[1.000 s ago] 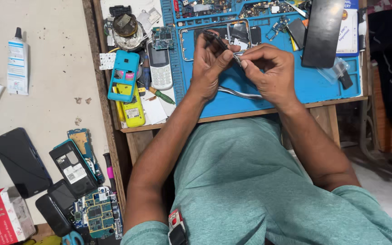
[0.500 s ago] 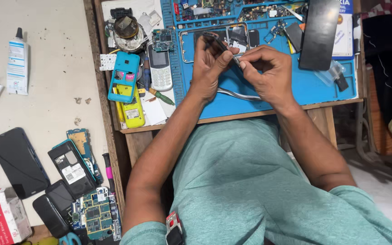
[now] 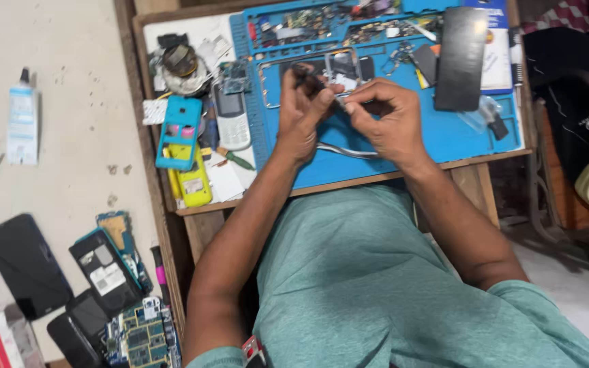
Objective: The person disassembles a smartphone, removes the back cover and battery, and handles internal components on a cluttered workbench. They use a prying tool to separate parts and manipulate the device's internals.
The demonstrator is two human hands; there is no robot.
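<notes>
**A phone repair workshop**

A small wooden tabletop [image 3: 390, 178] carries a blue repair mat [image 3: 438, 140] with parts trays along its far edge, filled with small components. Beside it lie a grey keypad phone [image 3: 231, 117], a turquoise phone shell [image 3: 178, 131] and a yellow one [image 3: 194, 182]. On the floor [image 3: 76, 102] sit bare circuit boards [image 3: 136, 337], dark handsets [image 3: 25, 266] and a glue tube [image 3: 22, 116].

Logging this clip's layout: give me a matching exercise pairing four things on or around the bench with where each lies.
Things:
1. blue work mat
2. yellow phone
3. white tube
4. green circuit board

Places:
A. pale floor, far left
B. bench's left side, beside the mat
C. floor, bottom left, among phones
D. under both hands

Pairs: 1-D, 2-B, 3-A, 4-C
</notes>
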